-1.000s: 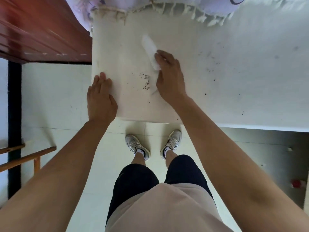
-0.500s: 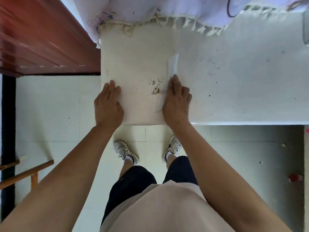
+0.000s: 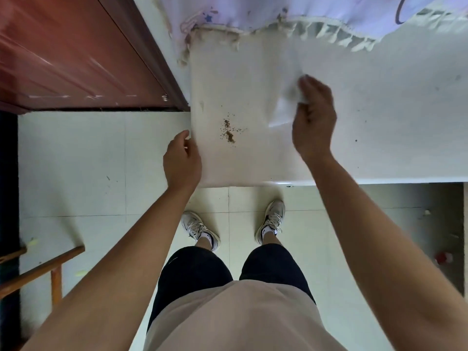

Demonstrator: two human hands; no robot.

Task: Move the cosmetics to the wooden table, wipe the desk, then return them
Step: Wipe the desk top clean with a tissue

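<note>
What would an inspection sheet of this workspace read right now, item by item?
Surface: white desk, cream cloth over its left end; dark specks further right.
Job's things: white wipe held by the right hand; cosmetics not in view.
Clutter: brown crumbs heaped on the cloth.
Hands: right hand pinches the wipe; left hand curled at the cloth's left edge, grip unclear.
Cables: dark curved line on the lilac fabric; cable or print, cannot tell.
Surroundings: reddish wooden table at left, tiled floor, small red thing on it.
</note>
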